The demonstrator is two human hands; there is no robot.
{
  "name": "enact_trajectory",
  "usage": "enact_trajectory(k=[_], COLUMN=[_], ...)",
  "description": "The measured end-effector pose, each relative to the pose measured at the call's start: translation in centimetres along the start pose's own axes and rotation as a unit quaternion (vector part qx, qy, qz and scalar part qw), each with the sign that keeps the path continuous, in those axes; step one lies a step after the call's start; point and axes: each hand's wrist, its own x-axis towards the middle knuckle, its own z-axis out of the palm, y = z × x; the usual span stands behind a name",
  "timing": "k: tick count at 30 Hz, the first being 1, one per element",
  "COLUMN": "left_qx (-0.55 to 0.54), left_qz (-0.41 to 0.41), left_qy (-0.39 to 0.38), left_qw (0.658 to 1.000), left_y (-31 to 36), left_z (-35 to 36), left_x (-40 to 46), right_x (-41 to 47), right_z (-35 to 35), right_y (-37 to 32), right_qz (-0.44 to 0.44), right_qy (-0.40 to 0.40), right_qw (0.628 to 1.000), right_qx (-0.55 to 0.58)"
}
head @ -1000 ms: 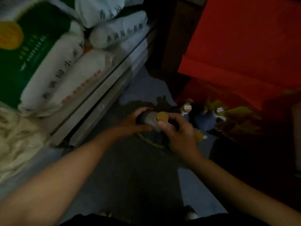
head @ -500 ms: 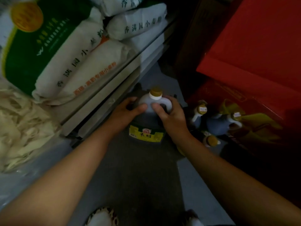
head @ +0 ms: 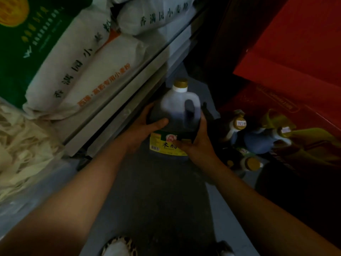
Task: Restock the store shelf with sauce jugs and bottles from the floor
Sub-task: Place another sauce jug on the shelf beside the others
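A dark sauce jug [head: 175,111] with a gold cap, a moulded handle and a yellow label is held above the floor, close to the low shelf edge [head: 129,93]. My left hand [head: 144,130] grips its left side, thumb across the front. My right hand [head: 197,143] holds its right side and lower label. Several more jugs and bottles [head: 258,137] with gold caps stand on the floor to the right.
White flour sacks [head: 88,71] and a green bag [head: 27,39] fill the shelf at left. A clear bin of pale strips [head: 22,145] sits at lower left. Red boxes [head: 295,52] stand at right. My shoes [head: 120,246] show at the bottom.
The jug has risen from the floor and tipped from cap-toward-me to label-facing. Both hands slid from its neck and cap down to its sides.
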Motion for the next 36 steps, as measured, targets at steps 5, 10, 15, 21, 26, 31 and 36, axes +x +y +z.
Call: enact_trajectory(k=[5,10,15,21,26,31,36], left_qx=[-0.049,0.005,-0.082,-0.125,-0.128,-0.131,-0.125], left_qz=[0.002,-0.039,-0.149,-0.193,-0.244,-0.27,-0.277], left_qy=[0.016,0.063,0.097,0.088,0.102,0.106,0.104], left_qw=[0.999,0.997,0.981,0.969,0.956,0.948,0.947], left_y=[-0.2,0.2,1.0,6.3,12.8,20.0,29.3], left_z=[-0.3,0.2,1.3,2.0,2.8,3.0,2.9], left_x=[0.3,0.8,-3.0,-9.1,-15.4,-21.3,-26.3], right_x=[0.3,0.6,-3.6,-9.9,-15.3,-20.2,-23.7], right_z=[0.5,0.8,1.8,0.3,-1.7,-4.1,-6.4], right_y=[1.0,2.2,0.6,-7.0,-15.2,-23.1,-31.9], right_qz=[-0.005,0.035,0.125,0.169,0.223,0.238,0.246], right_qy=[0.042,0.042,0.036,0.058,0.061,0.056,0.059], right_qw=[0.999,0.997,0.989,0.978,0.965,0.959,0.952], right_qx=[0.001,0.046,0.067,0.107,0.127,0.145,0.175])
